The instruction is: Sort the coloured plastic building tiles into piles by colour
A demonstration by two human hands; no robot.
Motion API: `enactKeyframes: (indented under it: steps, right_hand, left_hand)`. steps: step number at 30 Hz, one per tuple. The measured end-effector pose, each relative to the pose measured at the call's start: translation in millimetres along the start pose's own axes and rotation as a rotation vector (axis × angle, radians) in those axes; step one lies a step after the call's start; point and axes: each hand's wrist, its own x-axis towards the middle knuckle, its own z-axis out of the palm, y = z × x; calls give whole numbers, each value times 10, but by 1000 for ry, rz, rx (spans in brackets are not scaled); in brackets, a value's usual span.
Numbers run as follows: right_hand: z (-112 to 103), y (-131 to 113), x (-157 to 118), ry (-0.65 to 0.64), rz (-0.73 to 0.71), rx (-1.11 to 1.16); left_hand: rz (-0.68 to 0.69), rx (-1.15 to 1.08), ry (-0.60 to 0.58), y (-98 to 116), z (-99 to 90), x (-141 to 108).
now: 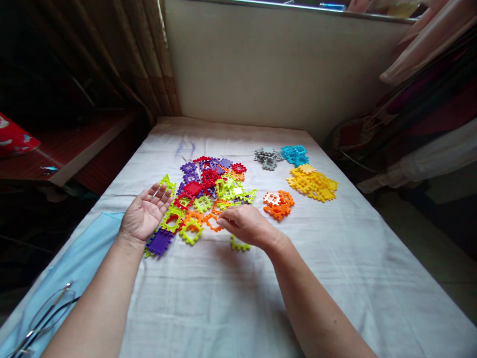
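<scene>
My left hand (147, 211) is open, palm up with fingers stretched out, at the left edge of a mixed heap of plastic interlocking tiles. Beside it lie a purple tile (161, 242) and lime-green tiles (173, 219). Over the heap's near right side, my right hand (244, 223) is closed, its fingertips pinching the edge of an orange interlocking tile (213, 222). Part of a lime-green tile (240, 244) shows below that hand. Red tiles (194, 188) and purple tiles (190, 171) fill the back of the heap.
To the right lie separate piles of orange tiles (278, 205), yellow tiles (313, 183), blue tiles (295, 155) and grey tiles (268, 158). Eyeglasses (44, 318) rest on a light-blue cloth (85, 253) at the left. A wall (261, 64) borders the white-sheeted surface (335, 278).
</scene>
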Motion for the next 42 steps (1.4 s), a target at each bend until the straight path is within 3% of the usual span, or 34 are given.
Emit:
enactKeyframes:
  steps: [4, 7, 10, 18, 23, 26, 30, 32, 35, 38, 42]
  right_hand:
    - [-177, 471, -175, 218, 237, 101]
    - [-267, 870, -358, 411, 527, 112]
    - [-281, 1134, -476, 454, 717, 110]
    - [-210, 1193, -440, 387, 844, 62]
    - [-288, 1172, -494, 361, 962, -78]
    - [-343, 1062, -469, 388, 928, -103]
    - [-277, 724, -278, 439, 670, -4]
    - [-168, 504, -150, 386, 480, 42]
    - [37, 207, 10, 194, 251, 45]
    - [206, 47, 94, 85, 222, -51]
    - [263, 44, 104, 32, 277, -167]
  left_hand:
    - [-5, -5, 0, -2, -2, 5]
    - [-1, -5, -11, 3, -10, 12]
    - [1, -3, -12, 5, -15, 15]
    - [2, -2, 27, 7, 28, -5]
    - [-1, 3, 29, 8, 27, -6]
    - [5, 5, 18, 5, 16, 0]
    - [0, 1, 10, 4, 1, 7]
    - [1, -2, 0, 3, -9, 12]
    - [6, 1, -13, -1, -24, 20]
    - [4, 3, -18, -3, -27, 20]
    - [1, -7, -11, -2, -6, 2]
